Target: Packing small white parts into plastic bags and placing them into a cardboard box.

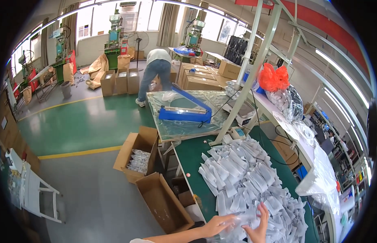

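At the near end of the green-topped table [188, 156], both my hands are over a large heap of small pale, translucent packets [241, 170]. My left hand [217, 225] reaches in from the lower edge, its fingers closed on a crinkled clear plastic bag [236, 227]. What lies inside the bag is hard to make out. My right hand [259, 227] is at the bag's right side, thumb and fingers spread apart in a curve.
Left of the table stand an open carton [162, 204] and another carton [131, 156] holding packets. A blue bag sealer [184, 114] and a scale [241, 113] sit farther back. A metal post [247, 77] rises beside the table. Another person [156, 73] bends near boxes.
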Demonstrator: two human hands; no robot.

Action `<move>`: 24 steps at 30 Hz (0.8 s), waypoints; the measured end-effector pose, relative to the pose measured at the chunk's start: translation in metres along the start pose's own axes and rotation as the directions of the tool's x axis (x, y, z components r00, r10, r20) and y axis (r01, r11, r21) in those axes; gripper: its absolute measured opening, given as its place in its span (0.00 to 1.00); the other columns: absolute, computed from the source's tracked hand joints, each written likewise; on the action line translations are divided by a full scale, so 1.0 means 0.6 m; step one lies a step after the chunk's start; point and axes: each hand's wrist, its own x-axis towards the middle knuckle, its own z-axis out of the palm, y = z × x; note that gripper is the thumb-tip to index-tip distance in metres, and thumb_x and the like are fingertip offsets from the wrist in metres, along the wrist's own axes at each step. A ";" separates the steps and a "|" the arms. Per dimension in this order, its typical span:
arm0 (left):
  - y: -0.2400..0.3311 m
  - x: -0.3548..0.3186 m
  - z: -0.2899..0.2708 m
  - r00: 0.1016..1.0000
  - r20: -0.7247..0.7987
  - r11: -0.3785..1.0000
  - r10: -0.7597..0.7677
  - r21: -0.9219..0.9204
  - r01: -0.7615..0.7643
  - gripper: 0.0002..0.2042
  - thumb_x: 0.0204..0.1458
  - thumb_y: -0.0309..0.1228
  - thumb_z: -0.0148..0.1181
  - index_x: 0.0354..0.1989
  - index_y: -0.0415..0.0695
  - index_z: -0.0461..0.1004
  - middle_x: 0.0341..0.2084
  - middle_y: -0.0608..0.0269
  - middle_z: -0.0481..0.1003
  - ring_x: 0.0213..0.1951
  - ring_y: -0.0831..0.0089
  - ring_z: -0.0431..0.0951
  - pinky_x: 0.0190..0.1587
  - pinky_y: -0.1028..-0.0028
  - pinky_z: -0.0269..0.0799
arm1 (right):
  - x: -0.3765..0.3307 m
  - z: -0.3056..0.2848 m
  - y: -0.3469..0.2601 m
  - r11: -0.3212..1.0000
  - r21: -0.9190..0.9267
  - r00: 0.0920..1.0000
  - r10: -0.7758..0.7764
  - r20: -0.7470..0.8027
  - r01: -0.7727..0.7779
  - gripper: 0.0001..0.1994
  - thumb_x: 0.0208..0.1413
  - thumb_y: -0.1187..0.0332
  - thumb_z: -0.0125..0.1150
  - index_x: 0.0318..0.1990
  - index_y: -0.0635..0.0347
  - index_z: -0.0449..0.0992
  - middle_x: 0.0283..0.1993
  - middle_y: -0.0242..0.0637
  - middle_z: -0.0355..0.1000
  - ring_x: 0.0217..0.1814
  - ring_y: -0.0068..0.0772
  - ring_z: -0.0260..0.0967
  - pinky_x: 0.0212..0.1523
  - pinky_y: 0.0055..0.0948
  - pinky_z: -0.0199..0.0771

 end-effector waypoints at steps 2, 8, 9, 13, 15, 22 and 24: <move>0.034 -0.009 0.005 1.000 0.026 0.999 0.016 0.031 -0.016 0.13 0.62 0.30 0.49 0.51 0.38 0.70 0.43 0.65 0.73 0.40 0.78 0.74 0.45 0.77 0.68 | -0.002 -0.001 0.033 0.941 0.329 0.996 0.089 -0.028 -0.075 0.13 0.47 0.72 0.66 0.41 0.64 0.74 0.48 0.40 0.73 0.45 0.33 0.70 0.42 0.32 0.69; 0.051 -0.015 -0.025 0.864 -0.166 0.839 0.475 0.383 -0.387 0.11 0.56 0.28 0.57 0.46 0.37 0.72 0.37 0.63 0.75 0.32 0.75 0.75 0.41 0.76 0.70 | -0.044 -0.028 0.032 0.842 0.215 0.840 0.400 0.367 -0.495 0.06 0.53 0.71 0.62 0.32 0.65 0.76 0.31 0.30 0.73 0.33 0.21 0.66 0.35 0.23 0.66; 0.049 -0.019 -0.026 0.867 -0.157 0.840 0.472 0.380 -0.388 0.11 0.56 0.28 0.57 0.46 0.37 0.72 0.37 0.63 0.75 0.32 0.75 0.75 0.41 0.76 0.70 | -0.050 -0.034 0.032 0.845 0.296 0.878 0.347 0.329 -0.445 0.06 0.55 0.71 0.60 0.31 0.65 0.76 0.28 0.28 0.71 0.31 0.20 0.65 0.33 0.23 0.65; 0.052 -0.028 -0.018 0.984 -0.115 0.969 0.139 0.220 -0.111 0.10 0.53 0.28 0.62 0.41 0.38 0.73 0.35 0.60 0.75 0.32 0.73 0.76 0.43 0.74 0.70 | -0.100 -0.047 0.076 0.750 0.391 0.830 0.380 0.407 -0.535 0.02 0.53 0.74 0.60 0.32 0.62 0.74 0.30 0.31 0.72 0.30 0.23 0.68 0.34 0.23 0.66; 0.060 -0.031 -0.006 0.979 -0.159 0.986 -0.129 0.084 0.144 0.10 0.51 0.28 0.63 0.40 0.38 0.73 0.34 0.59 0.75 0.32 0.72 0.76 0.43 0.74 0.71 | -0.125 -0.048 0.081 0.686 0.398 0.777 0.414 0.475 -0.609 0.03 0.51 0.75 0.61 0.32 0.60 0.73 0.33 0.34 0.73 0.31 0.25 0.69 0.34 0.24 0.67; 0.045 -0.063 0.059 0.802 -0.374 0.726 0.466 0.680 -0.104 0.14 0.47 0.31 0.68 0.40 0.40 0.73 0.29 0.61 0.74 0.31 0.70 0.76 0.36 0.75 0.73 | -0.175 -0.026 0.077 0.331 0.803 0.803 0.526 0.279 -0.496 0.07 0.59 0.70 0.56 0.31 0.63 0.74 0.26 0.28 0.71 0.24 0.16 0.63 0.27 0.17 0.62; 0.047 -0.108 0.082 0.910 -0.282 0.790 0.305 0.609 -0.077 0.17 0.45 0.33 0.69 0.42 0.41 0.71 0.31 0.59 0.74 0.34 0.66 0.77 0.35 0.71 0.73 | -0.194 -0.015 0.078 0.322 0.794 0.787 0.546 0.289 -0.515 0.07 0.59 0.70 0.56 0.31 0.62 0.74 0.27 0.28 0.71 0.24 0.16 0.63 0.26 0.17 0.61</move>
